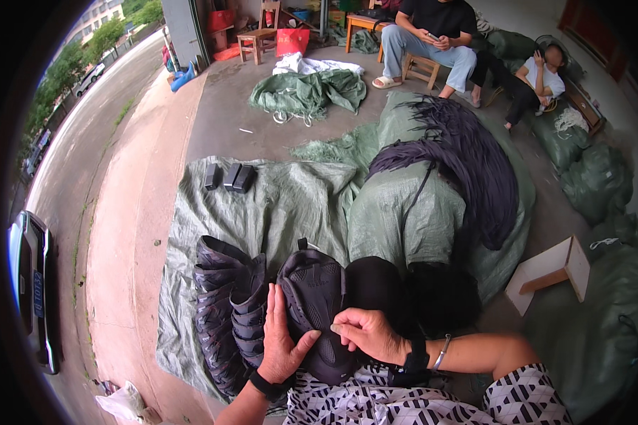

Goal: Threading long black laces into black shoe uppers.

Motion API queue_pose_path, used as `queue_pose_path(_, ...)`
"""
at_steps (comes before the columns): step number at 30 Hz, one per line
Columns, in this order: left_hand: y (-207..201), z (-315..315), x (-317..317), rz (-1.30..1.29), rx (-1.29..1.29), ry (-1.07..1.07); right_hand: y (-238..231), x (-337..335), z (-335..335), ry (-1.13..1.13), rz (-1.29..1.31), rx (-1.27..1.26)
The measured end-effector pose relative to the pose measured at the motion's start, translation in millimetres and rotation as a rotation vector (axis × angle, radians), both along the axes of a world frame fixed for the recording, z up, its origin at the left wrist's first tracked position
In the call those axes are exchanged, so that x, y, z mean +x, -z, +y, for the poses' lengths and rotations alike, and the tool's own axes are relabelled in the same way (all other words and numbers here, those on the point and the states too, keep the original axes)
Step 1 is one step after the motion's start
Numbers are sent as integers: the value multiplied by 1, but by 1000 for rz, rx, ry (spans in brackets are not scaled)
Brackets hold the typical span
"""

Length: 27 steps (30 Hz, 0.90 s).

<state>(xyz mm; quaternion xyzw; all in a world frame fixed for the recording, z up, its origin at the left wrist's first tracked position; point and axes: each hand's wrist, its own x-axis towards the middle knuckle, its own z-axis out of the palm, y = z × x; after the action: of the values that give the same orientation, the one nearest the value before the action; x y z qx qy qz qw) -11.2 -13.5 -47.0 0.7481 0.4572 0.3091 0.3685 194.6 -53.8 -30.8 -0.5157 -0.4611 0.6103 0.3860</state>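
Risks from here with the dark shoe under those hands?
1. The dark shoe could twist, since the left hand lies flat along its side rather than wrapping around it.
2. The row of dark shoes close by might shift if that forearm bumps it.
3. The dark strands draped over the green sack may tangle.

We held our left hand (285, 345) open, fingers straight and together, thumb spread aside. Our right hand (372, 336) was curled, thumb against forefinger, with our right forearm (471, 353) stretching in sideways from the right.
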Motion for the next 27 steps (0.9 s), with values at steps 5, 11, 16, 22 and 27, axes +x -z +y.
queue_pose_path(5, 1, -4, 0, 14, 2, -6, -8, 8, 1, 24, -61, 134)
queue_pose_path(11, 1, 2, -1, -18, -1, 6, -4, 17, 5, -17, -130, 87)
queue_pose_path(16, -8, 3, -4, -24, 0, -31, -4, 8, 3, 17, -124, 167)
queue_pose_path(22, 2, -1, 0, 88, 31, -11, 2, 3, 1, -11, -416, 576)
queue_pose_path(27, -13, -11, 0, 200, 203, -69, -11, 9, 5, -77, -277, 372)
